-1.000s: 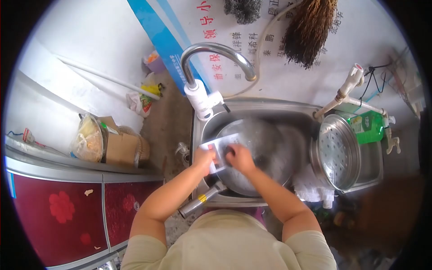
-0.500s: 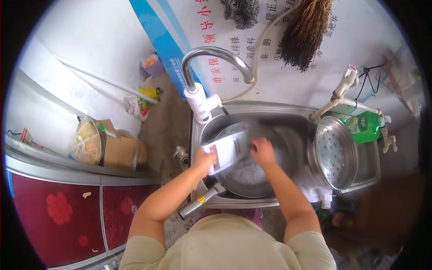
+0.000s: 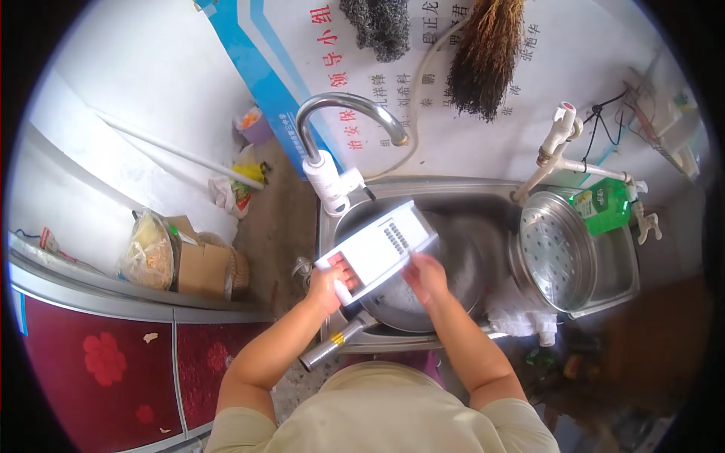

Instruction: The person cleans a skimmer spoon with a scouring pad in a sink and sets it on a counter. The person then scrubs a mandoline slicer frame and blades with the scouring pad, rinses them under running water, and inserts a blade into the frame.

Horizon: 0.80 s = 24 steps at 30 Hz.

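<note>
A white plastic grater [image 3: 377, 253] with a handle cutout and rows of small slots is held tilted above the sink. My left hand [image 3: 330, 287] grips its lower left end, fingers showing through the cutout. My right hand [image 3: 427, 279] is curled at the grater's lower right edge; its fingertips are partly hidden, and I cannot make out what is in them. Beneath both hands a large wok [image 3: 461, 294] rests in the metal sink [image 3: 498, 198], its handle [image 3: 332, 343] sticking out over the front left rim.
A chrome faucet [image 3: 355, 98] arches over the sink's back left. At right are a perforated steamer pan [image 3: 559, 249], a green detergent bottle [image 3: 604, 208], a pipe tap [image 3: 559, 136] and a white cloth [image 3: 521, 313]. A brush [image 3: 489, 60] and steel wool [image 3: 377, 26] hang behind.
The grater has turned its slotted face more toward me and shifted slightly left and down at the handle end. My right hand has moved left and down to its lower edge.
</note>
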Available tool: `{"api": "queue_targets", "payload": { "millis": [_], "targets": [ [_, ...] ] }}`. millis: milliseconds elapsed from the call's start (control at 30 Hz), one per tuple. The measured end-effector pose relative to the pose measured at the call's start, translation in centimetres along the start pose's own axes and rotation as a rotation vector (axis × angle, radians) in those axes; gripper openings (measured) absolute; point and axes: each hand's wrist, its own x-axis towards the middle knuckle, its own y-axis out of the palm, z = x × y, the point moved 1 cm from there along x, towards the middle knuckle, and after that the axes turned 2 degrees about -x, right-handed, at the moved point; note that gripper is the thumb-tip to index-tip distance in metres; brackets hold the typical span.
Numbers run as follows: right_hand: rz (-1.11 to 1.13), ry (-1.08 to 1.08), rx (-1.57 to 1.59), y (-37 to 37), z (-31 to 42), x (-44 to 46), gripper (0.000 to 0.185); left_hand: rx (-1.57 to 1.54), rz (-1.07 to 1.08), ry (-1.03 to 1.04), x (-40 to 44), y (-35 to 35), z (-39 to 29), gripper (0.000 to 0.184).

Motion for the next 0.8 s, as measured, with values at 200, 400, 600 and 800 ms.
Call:
{"api": "queue_targets", "payload": {
  "millis": [200,400,600,800],
  "targets": [
    [0.043,-0.009,0.052,0.6,0.5,-1.4,0.012,0.053,0.023,-0.034,0.2,-0.6,0.4,0.049],
    [0.169,0.051,-0.024,-2.2,1.4,-1.9,0.015,0.023,-0.027,-0.019,0.6,-0.9,-1.4,0.053],
    [0.409,0.240,-0.278,-5.2,5.1,-2.5,0.010,-0.024,-0.112,0.059,0.8,-0.3,-1.4,0.055],
    [-0.071,-0.184,-1.029,-4.8,5.5,1.7,0.012,0.188,-0.138,0.031,0.7,-0.8,-0.9,0.036]
  ]
}}
